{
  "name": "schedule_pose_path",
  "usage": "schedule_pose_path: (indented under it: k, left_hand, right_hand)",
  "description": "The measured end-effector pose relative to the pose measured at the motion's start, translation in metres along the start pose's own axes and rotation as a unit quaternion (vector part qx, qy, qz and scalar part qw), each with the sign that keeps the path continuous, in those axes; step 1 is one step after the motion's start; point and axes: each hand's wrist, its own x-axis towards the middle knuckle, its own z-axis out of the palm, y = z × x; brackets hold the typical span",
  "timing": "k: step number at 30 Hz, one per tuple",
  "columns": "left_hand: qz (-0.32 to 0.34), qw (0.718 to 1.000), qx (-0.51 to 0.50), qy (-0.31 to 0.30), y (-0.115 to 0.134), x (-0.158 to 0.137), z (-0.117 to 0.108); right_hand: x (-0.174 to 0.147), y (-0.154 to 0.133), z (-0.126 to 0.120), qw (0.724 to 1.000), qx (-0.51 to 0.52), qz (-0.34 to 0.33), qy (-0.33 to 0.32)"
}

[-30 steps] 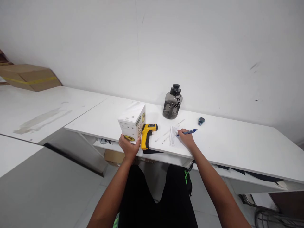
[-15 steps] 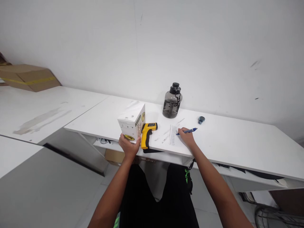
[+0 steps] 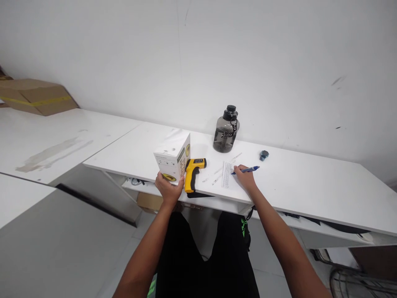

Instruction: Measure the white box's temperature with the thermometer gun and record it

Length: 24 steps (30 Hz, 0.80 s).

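Observation:
My left hand (image 3: 169,188) grips the lower front of a white box (image 3: 169,160) with avocado pictures, which stands at the table's front edge. Just right of the box lies a yellow and black infrared thermometer (image 3: 192,174), close to my left thumb. In my right hand (image 3: 245,178) is a blue pen (image 3: 249,169), its tip at the right side of a small sheet of paper (image 3: 228,175) covered in fine writing or print. The fingers are closed round the pen.
A large dark see-through water bottle (image 3: 226,130) stands near the wall behind the paper. A small blue-black object (image 3: 264,155), perhaps a watch, lies right of it. A taped cardboard box (image 3: 39,97) sits far left. Under the white tabletop (image 3: 310,186) runs a shelf.
The view has shifted slightly. Both hands keep their holds on the box and the pen, and the pen tip stays at the paper's right side.

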Motion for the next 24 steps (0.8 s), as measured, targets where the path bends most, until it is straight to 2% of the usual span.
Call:
schedule_pose_path:
  k: [11, 13, 18, 24]
  left_hand:
    - [-0.002, 1.0, -0.004, -0.003, -0.0003, -0.0008, 0.0004]
    - [-0.004, 1.0, -0.002, -0.003, -0.0017, -0.0005, 0.0011]
    - [-0.005, 1.0, -0.002, -0.004, -0.0033, 0.0003, 0.0018]
    - [-0.012, 1.0, -0.009, -0.002, -0.0022, 0.0002, 0.0022]
  right_hand:
    - [0.0005, 0.0006, -0.0009, 1.0, -0.01, -0.008, -0.015]
    - [-0.0004, 0.001, -0.0009, 1.0, -0.003, -0.004, -0.002]
    - [-0.0049, -0.0025, -0.0008, 0.996, 0.015, 0.007, 0.087]
    - [-0.0075, -0.0081, -0.0021, 0.998, 0.021, 0.01, 0.062]
